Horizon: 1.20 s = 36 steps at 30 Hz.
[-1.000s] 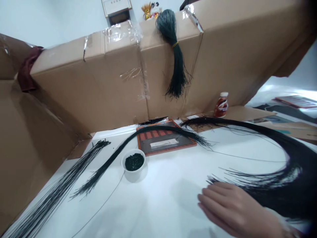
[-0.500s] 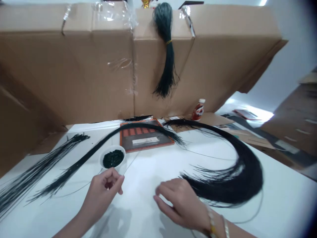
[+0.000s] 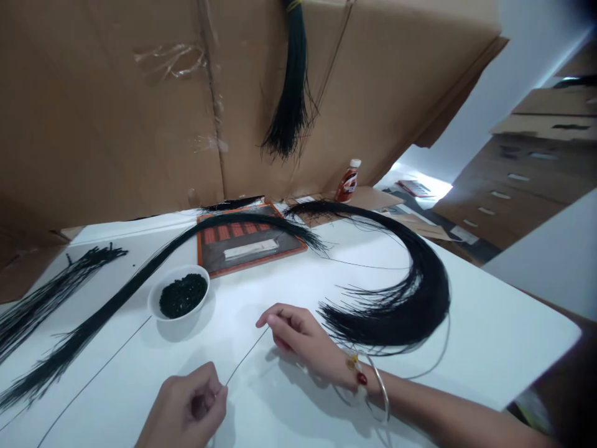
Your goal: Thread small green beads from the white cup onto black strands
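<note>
A thin dark strand (image 3: 247,356) runs taut between my two hands above the white table. My left hand (image 3: 186,407), low in the view, is closed in a pinch on one part of it. Higher and to the right, my right hand (image 3: 298,336) pinches the strand between thumb and forefinger. Up and left of the hands sits a white bowl (image 3: 155,309) filled with small dark green pieces. Just beyond my right hand lies a large curved bundle of black strands (image 3: 410,311). A dark green bundle (image 3: 158,261) arcs behind the bowl.
Another bundle of knobbly-ended strands (image 3: 60,283) lies at far left. Behind the bowl is an orange-edged flat board (image 3: 252,264). A red bottle with a white cap (image 3: 347,182) stands by the cardboard wall (image 3: 116,137), where a tied bundle (image 3: 291,93) hangs.
The view has tilted down and turned right. My left hand has moved lower, away from the bowl; my right hand is raised, and a strand now shows stretched between them.
</note>
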Tool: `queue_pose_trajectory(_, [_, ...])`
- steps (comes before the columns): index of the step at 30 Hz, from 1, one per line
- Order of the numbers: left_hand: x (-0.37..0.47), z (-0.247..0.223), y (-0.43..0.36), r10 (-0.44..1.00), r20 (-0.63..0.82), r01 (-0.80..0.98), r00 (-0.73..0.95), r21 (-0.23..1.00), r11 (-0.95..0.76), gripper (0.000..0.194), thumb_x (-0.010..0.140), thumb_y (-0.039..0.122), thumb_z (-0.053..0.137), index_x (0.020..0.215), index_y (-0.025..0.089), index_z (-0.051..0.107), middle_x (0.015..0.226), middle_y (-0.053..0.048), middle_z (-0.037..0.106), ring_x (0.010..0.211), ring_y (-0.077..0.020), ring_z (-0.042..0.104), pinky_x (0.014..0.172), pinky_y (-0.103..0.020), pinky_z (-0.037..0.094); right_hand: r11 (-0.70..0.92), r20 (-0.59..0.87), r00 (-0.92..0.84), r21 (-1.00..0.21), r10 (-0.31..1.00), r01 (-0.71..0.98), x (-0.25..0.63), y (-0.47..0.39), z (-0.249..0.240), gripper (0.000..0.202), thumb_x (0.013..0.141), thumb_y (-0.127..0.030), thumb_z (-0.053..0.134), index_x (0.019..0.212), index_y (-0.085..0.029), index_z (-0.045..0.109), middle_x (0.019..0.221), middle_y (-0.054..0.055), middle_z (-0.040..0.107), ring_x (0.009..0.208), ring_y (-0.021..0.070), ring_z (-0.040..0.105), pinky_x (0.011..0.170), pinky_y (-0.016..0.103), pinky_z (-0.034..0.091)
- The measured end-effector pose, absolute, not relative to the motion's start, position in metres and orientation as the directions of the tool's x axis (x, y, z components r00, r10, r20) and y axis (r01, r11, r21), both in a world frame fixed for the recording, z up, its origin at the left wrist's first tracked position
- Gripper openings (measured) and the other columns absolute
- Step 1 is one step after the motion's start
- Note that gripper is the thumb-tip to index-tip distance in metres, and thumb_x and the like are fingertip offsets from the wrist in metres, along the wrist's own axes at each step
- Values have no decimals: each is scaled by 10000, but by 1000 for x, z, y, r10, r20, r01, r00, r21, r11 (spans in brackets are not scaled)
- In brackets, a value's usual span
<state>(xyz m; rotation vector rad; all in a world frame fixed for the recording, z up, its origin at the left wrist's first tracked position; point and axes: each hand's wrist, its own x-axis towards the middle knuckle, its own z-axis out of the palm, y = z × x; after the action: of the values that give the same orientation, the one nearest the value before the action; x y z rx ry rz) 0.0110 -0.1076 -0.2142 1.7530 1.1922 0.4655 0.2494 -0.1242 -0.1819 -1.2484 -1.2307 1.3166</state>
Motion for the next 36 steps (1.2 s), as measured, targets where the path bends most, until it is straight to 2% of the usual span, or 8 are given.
queue_pose_trajectory(6, [9, -221, -105, 843, -215, 507, 493, 859, -77, 312, 845, 423, 586, 638, 210, 489, 533, 35, 414, 537, -134, 371, 547, -256, 293, -158, -159, -57, -987, 986, 32, 255, -119, -187, 405, 911, -540, 600, 829, -145, 632, 498, -70, 483, 401, 47, 314, 403, 200, 211])
queue_pose_trajectory(11, [12, -216, -106, 753, -251, 487, 608, 867, -104, 236, 832, 409, 646, 748, 198, 711, 537, 47, 350, 523, -120, 323, 548, -266, 268, -343, -278, -315, -923, 907, -173, 255, -124, -192, 464, 779, -517, 785, 972, -106, 690, 588, -21, 633, 417, 40, 447, 420, 175, 301])
queue_pose_trajectory(14, [17, -208, -109, 659, -302, 427, 689, 904, -32, 349, 790, 547, 700, 806, 203, 754, 544, 54, 330, 519, -106, 280, 551, -272, 244, -521, -308, -521, -786, 796, -332, 250, -133, -197, 526, 668, -429, 889, 1055, -111, 730, 760, 41, 728, 544, 81, 616, 536, 201, 448])
queue_pose_trajectory(19, [18, -191, -104, 507, -319, 363, 801, 932, 14, 684, 682, 848, 602, 915, 228, 771, 569, 35, 384, 506, -107, 323, 524, -275, 247, -495, -268, -540, -803, 798, -332, 246, -142, -197, 261, 693, -311, 886, 755, -95, 752, 643, 23, 697, 566, 70, 597, 581, 193, 436])
queue_pose_trajectory(25, [-10, -167, -82, 831, 51, 172, 554, 970, -174, 739, 875, 810, 315, 1066, 184, 658, 627, 22, 390, 571, -138, 347, 543, -266, 284, -566, -390, -430, -698, 814, -438, 253, -135, -182, 336, 632, -355, 924, 729, -105, 721, 575, 1, 642, 519, 47, 535, 539, 180, 341])
queue_pose_trajectory(28, [-19, -142, -49, 932, 225, 466, 285, 817, -340, 470, 950, 625, 439, 1012, 197, 625, 704, 1, 489, 648, -158, 453, 612, -272, 382, -561, -389, -421, -696, 819, -448, 253, -134, -180, 349, 588, -343, 940, 717, -99, 726, 589, -4, 624, 537, 50, 531, 562, 189, 335])
queue_pose_trajectory(30, [-10, -123, -16, 901, 266, 766, 342, 478, -431, 409, 994, 527, 395, 987, 196, 635, 833, -40, 592, 741, -182, 526, 713, -310, 447, -556, -371, -439, -708, 818, -436, 251, -135, -182, 348, 572, -337, 939, 711, -94, 732, 596, -3, 616, 543, 57, 526, 566, 200, 326])
queue_pose_trajectory(36, [63, -111, 86, 843, -17, 824, 538, 220, -521, 260, 914, 364, 662, 1084, 168, 671, 1179, -88, 653, 1127, -261, 600, 975, -486, 496, -552, -377, -420, -696, 826, -459, 245, -137, -195, 323, 582, -344, 920, 740, -127, 741, 542, -43, 556, 526, 55, 459, 560, 214, 258])
